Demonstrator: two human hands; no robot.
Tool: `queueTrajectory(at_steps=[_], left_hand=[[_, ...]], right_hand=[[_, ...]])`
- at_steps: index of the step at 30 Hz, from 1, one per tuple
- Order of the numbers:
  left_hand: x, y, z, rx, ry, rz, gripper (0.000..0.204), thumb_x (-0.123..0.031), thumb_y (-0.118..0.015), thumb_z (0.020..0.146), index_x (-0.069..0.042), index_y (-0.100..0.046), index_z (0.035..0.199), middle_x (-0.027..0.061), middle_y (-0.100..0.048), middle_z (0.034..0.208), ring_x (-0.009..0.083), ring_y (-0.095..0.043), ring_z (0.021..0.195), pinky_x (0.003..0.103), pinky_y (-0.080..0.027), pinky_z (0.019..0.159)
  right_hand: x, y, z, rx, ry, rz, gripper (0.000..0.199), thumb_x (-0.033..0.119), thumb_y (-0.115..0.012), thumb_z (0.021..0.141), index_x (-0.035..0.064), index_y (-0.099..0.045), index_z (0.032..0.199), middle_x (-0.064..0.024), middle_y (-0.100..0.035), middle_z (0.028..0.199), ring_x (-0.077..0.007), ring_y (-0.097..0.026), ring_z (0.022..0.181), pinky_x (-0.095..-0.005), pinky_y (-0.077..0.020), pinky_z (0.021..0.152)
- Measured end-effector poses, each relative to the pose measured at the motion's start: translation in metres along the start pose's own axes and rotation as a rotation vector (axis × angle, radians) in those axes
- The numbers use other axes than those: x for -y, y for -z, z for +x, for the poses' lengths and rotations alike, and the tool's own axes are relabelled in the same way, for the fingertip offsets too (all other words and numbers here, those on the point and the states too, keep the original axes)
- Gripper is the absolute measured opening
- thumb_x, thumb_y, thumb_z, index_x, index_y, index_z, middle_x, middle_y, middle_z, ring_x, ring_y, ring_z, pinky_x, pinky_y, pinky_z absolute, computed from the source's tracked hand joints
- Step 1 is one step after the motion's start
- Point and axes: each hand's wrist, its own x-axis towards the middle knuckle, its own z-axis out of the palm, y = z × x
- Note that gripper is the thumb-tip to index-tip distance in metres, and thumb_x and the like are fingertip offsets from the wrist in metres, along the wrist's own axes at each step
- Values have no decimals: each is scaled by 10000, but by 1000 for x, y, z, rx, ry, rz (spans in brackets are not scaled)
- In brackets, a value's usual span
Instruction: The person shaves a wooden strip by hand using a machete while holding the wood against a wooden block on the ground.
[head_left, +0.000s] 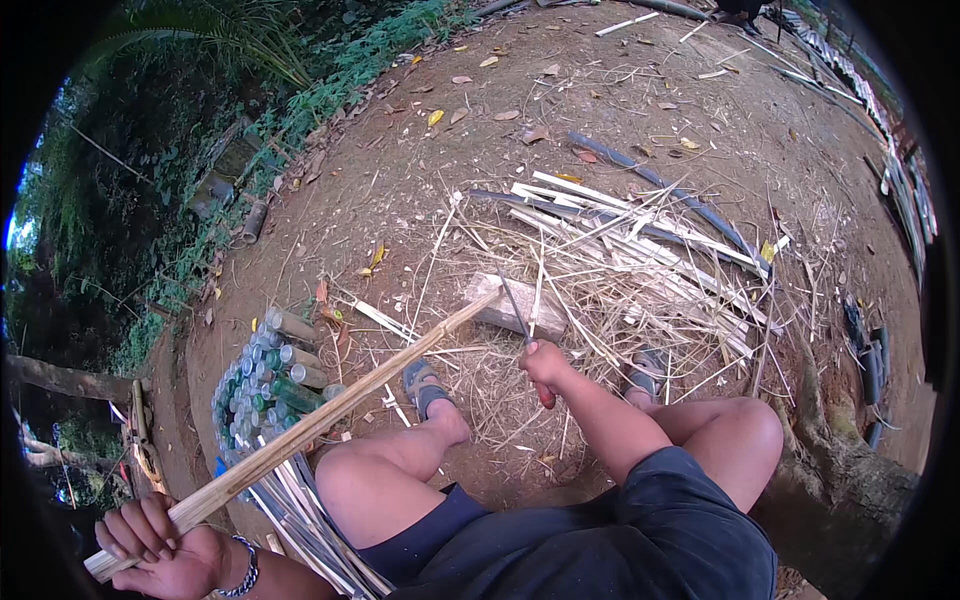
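My left hand [165, 553], at the lower left, is closed around the near end of a long split bamboo piece [335, 408]. The bamboo slants up and right across my left leg, and its far end lies over a wooden block [545, 316] on the ground between my feet. In my closed right hand [546, 366] is a knife [515, 302]. Its thin dark blade points away from me over the block, close to the bamboo's far end. The knife's red handle end shows below my fist.
Pale bamboo strips [650, 240] and shavings lie piled beyond the block. Many glass bottles [285, 395] are stacked to the left. More strips [310, 530] lie beside my left thigh. Tree roots [835, 470] rise at the right; greenery [345, 65] borders the dirt ground.
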Motion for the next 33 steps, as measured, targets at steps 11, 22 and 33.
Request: queueTrajectory(at_steps=[11, 22, 33], left_hand=[[-13, -25, -39, -32, -21, -2, 457, -507, -581, 885, -131, -375, 728, -33, -332, 591, 65, -305, 476, 216, -244, 460], [-15, -43, -56, 41, -21, -61, 440, -476, -613, 884, -150, -361, 728, -49, -321, 567, 54, -290, 463, 220, -225, 464], [-16, -44, -49, -29, -19, 37, 444, -469, -631, 872, -148, -362, 724, -53, -331, 561, 49, -303, 461, 208, -231, 465]], right_hand=[[191, -26, -243, 134, 676, -229, 231, 148, -572, 821, 39, -515, 1016, -217, -633, 765, -411, -633, 722, -499, -499, 665], [156, -7, -211, 57, 462, -185, 242, 158, -601, 796, 24, -516, 979, -232, -632, 780, -426, -627, 751, -490, -496, 683], [120, -9, -177, 27, 342, -204, 279, 169, -573, 818, 36, -543, 1061, -247, -639, 859, -413, -631, 833, -486, -497, 758]])
